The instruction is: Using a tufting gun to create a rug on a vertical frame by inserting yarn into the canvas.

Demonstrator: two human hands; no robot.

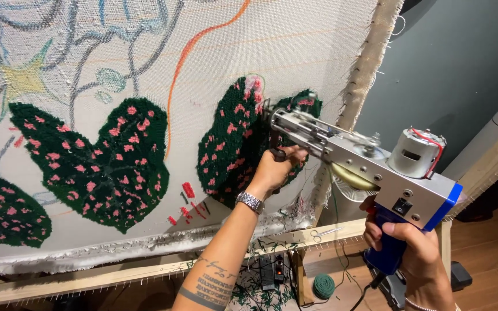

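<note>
The tufting gun (pixel 364 158) is held with its long axis running from lower right to upper left, its needle end pressed against the stretched cloth (pixel 295 52) at the edge of the right-hand dark green leaf patch (pixel 231 144) dotted with pink. The blue grip at its rear is clasped in the right hand (pixel 416 247), fingers wrapped closed around it, low and to the right, well back from the cloth. The left hand (pixel 275 167) is closed on the small black front handle just beneath the nose of the gun, so it is the nearer hand to the cloth; a metal wristwatch (pixel 250 201) is worn on that wrist. A second green leaf patch (pixel 105 155) lies farther left on the same cloth, among drawn outlines. The cloth is stretched on a wooden frame (pixel 145 270), its frayed edge hanging over the lower bar. Below the frame, a ball of green yarn (pixel 323 285) rests on the wooden floor (pixel 485 265), beside a grey wall (pixel 451 63).
</note>
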